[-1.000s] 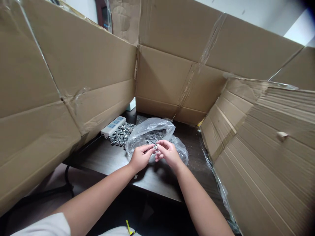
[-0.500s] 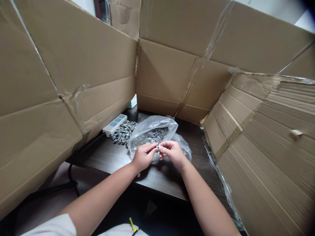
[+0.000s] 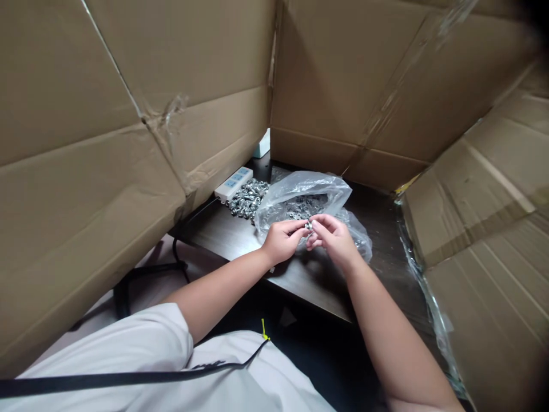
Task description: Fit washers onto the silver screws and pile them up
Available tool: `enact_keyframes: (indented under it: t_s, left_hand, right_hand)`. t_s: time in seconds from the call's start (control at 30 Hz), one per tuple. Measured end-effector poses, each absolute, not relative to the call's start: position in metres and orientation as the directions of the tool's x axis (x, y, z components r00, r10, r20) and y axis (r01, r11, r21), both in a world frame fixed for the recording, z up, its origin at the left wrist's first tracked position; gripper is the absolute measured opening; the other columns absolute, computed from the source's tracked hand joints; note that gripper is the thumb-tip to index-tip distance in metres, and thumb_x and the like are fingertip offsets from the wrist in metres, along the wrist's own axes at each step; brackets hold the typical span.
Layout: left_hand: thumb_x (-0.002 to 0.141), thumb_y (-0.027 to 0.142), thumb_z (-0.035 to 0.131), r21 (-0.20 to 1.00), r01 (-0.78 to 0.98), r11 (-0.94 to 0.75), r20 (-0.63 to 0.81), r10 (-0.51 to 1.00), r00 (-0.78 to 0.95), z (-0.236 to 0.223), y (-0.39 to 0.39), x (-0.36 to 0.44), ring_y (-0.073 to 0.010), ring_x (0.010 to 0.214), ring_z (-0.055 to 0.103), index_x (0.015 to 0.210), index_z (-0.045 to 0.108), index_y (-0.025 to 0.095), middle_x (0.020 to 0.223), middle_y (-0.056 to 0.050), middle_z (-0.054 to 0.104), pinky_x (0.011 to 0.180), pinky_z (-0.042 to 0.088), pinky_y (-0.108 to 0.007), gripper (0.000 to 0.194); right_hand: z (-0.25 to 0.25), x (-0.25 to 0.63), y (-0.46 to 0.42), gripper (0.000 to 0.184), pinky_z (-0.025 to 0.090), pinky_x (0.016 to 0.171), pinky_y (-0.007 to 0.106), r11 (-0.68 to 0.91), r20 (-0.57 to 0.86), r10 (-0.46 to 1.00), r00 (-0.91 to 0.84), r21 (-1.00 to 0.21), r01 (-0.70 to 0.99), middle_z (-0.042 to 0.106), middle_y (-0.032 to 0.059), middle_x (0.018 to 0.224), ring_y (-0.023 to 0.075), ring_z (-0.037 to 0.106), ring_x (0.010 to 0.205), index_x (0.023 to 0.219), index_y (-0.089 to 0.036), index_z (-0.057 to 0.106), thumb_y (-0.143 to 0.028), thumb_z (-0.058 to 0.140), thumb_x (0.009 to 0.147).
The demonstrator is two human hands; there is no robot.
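My left hand (image 3: 283, 239) and my right hand (image 3: 333, 236) meet fingertip to fingertip over the front of a clear plastic bag (image 3: 274, 200). Pinched between them is a small shiny metal part (image 3: 309, 225), too small to name exactly; fingers of both hands close on it. Inside the open bag lie many flat grey metal pieces (image 3: 300, 207) that look like washers or small plates. To the left of the bag a heap of shiny metal fittings (image 3: 249, 199) rests on the dark table (image 3: 214, 229).
A white power strip (image 3: 234, 183) lies behind the heap of fittings. Tall cardboard walls stand at the left (image 3: 128, 154), back (image 3: 317, 86) and right (image 3: 484, 229) of the table. A small white box (image 3: 262, 144) is in the far left corner.
My view has tilted down and turned left, so the table scene appears higher and farther right. Both hands remain together on the small metal part, with fingers slightly shifted.
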State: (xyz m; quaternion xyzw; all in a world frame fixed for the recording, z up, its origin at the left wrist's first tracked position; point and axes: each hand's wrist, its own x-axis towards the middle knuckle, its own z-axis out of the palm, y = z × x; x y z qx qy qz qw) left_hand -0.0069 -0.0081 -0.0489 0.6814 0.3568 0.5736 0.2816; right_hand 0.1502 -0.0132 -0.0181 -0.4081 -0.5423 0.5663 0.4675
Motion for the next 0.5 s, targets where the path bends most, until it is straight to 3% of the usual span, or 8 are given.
enact_keyframes:
  t_s: [0.2,0.5]
  left_hand:
    - [0.080,0.020,0.066,0.864,0.114,-0.490,0.485,0.872,0.069,-0.0497,-0.0086,-0.0043,-0.0224,0.087,0.073,0.099,0.075,0.014,0.096,-0.009,0.076,0.079,0.060,-0.030,0.021]
    - [0.082,0.018,0.063,0.824,0.161,-0.543,0.535,0.840,0.090,-0.0506,-0.0093,-0.0068,-0.0200,0.084,0.072,0.098,0.075,0.017,0.094,-0.008,0.077,0.080,0.057,-0.031,0.021]
  right_hand:
    - [-0.0185,0.1556,-0.0154,0.032,0.059,0.056,0.030,0.083,0.101,0.963,-0.249,-0.993,-0.082,0.069,0.0020,0.071,0.0144,0.065,0.056,0.092,-0.016,0.068,-0.035,0.080,0.069]
    - [-0.0220,0.1528,-0.0138,0.029,0.057,0.052,0.029,0.121,0.111,0.958,-0.266,-0.992,0.022,0.065,0.0008,0.068,0.0140,0.063,0.053,0.090,-0.017,0.064,-0.041,0.073,0.077]
